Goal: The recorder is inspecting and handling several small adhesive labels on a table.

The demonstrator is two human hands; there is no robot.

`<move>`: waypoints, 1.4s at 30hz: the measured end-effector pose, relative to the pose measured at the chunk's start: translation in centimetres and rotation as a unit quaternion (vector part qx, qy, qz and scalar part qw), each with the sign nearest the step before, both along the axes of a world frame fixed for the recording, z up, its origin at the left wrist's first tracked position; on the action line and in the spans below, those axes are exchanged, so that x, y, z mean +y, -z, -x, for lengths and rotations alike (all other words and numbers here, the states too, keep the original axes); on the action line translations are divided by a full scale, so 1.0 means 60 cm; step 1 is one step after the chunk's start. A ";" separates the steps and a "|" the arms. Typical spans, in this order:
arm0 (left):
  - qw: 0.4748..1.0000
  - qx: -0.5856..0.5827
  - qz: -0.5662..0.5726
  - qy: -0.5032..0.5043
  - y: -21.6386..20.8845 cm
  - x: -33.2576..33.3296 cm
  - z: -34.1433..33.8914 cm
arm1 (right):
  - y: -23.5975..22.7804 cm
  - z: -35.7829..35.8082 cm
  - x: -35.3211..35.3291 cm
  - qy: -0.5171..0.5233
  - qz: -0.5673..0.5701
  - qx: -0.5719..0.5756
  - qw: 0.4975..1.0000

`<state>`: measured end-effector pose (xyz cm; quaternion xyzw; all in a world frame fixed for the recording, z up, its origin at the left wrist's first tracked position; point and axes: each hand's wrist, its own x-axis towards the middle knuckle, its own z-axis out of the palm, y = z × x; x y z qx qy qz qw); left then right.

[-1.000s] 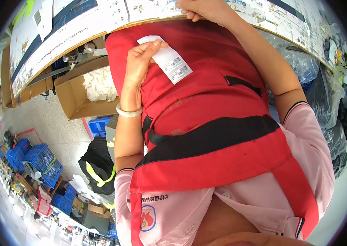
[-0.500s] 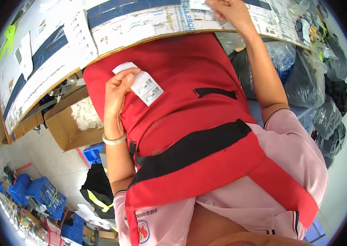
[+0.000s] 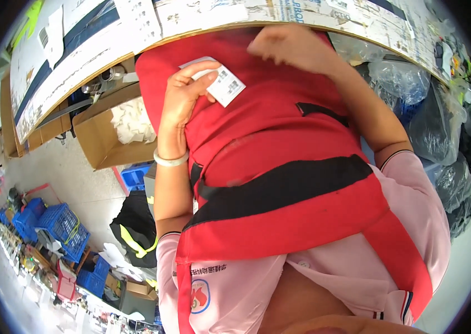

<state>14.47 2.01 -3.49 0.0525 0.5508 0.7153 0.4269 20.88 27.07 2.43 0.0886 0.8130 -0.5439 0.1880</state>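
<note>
A white barcode label (image 3: 221, 82) is pinched in the left hand (image 3: 185, 100) at upper centre, long axis slanting down-right; the right hand (image 3: 291, 47), blurred and loosely curled, empty, lies just right of it.

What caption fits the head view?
Left hand pinches a white barcode label over a red apron; right hand hovers nearby.

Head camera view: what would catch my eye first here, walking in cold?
Most striking is the big red apron with its black band, filling the middle. Against its upper part the left hand pinches a white barcode label, while the right hand, blurred, hovers just below the table edge. To the left sits an open cardboard box of white paper scraps.
</note>
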 end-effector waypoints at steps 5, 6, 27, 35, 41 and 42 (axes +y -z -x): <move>0.991 -0.063 -0.070 -0.091 -0.001 0.015 -0.004 | 0.037 0.011 -0.054 -0.096 0.111 -0.070 0.987; 0.989 -0.078 -0.098 -0.077 0.000 0.007 0.000 | 0.040 0.010 -0.061 -0.061 0.140 -0.074 0.985; 0.997 0.061 0.047 0.018 0.009 0.009 -0.007 | 0.038 0.029 -0.063 -0.108 -0.010 0.107 0.988; 0.996 -0.030 -0.072 0.038 0.027 -0.008 0.006 | 0.033 0.046 -0.055 0.004 -0.080 0.251 0.965; 1.000 0.021 0.002 0.011 0.004 0.004 0.004 | -0.020 0.102 0.010 0.083 0.037 0.068 0.994; 1.000 0.020 0.002 0.011 0.001 0.005 0.004 | -0.028 0.109 0.010 0.076 0.029 0.049 0.995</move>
